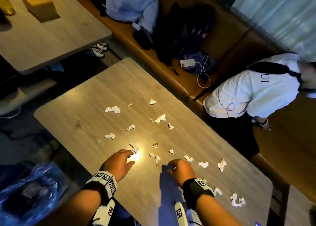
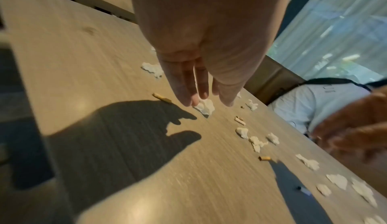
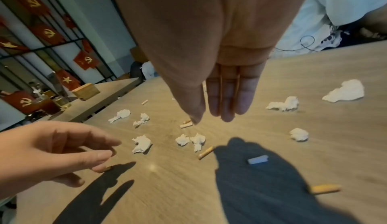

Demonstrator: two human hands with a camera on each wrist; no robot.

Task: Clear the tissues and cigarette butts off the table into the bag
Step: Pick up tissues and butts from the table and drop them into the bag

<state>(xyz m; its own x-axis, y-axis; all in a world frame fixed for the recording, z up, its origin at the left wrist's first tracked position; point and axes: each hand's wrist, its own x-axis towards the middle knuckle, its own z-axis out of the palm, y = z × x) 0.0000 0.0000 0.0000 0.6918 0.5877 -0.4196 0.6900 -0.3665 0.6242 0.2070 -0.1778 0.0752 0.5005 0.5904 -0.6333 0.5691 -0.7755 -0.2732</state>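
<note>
Several crumpled white tissues (image 1: 159, 119) and cigarette butts (image 1: 154, 145) lie scattered over the wooden table (image 1: 89, 106). My left hand (image 1: 131, 157) hovers open just short of one tissue (image 1: 134, 148), fingers stretched toward it (image 2: 205, 106). In the right wrist view the left hand (image 3: 113, 149) has loosely spread fingers, with a butt (image 3: 106, 168) under their tips. My right hand (image 3: 211, 118) hangs above the table with straight fingers and holds nothing; a butt (image 3: 206, 152) lies below it. The blue plastic bag (image 1: 29, 191) sits open below the table's left edge.
A person in a white shirt (image 1: 253, 92) bends over at the table's right side. A brown bench (image 1: 188, 82) behind holds bags, a phone and a cable. A second table (image 1: 42, 37) with a wooden box stands at the upper left. A small blue-white object (image 3: 257, 159) lies near the butts.
</note>
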